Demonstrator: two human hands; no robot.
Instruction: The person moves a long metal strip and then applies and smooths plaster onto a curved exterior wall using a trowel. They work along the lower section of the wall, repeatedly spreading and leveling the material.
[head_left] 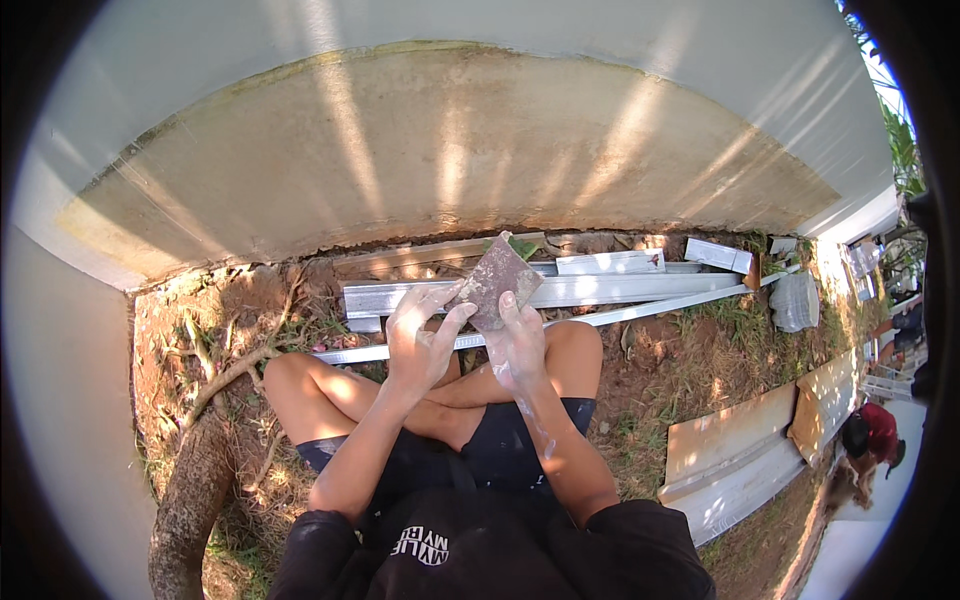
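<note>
In front of the wall, above my crossed legs, I hold up a worn, brownish-maroon square sheet that looks like sandpaper [497, 284], with pale dusty patches on its face. My right hand [518, 345] grips its lower edge, the thumb lying on the front and the other fingers mostly behind. At the left corner my left hand [420, 335] closes on the sheet, thumb and fingers bent toward it. White powder or paste coats both hands, and streaks of it run down my right forearm.
A stained wall [450, 150] rises ahead. Long metal channels [600, 290] lie on the soil at its foot, near a crumpled pale bag [795, 302]. A tree trunk [190, 510] stands at left, boards [735, 450] lie at right, and another person [873, 435] is farther right.
</note>
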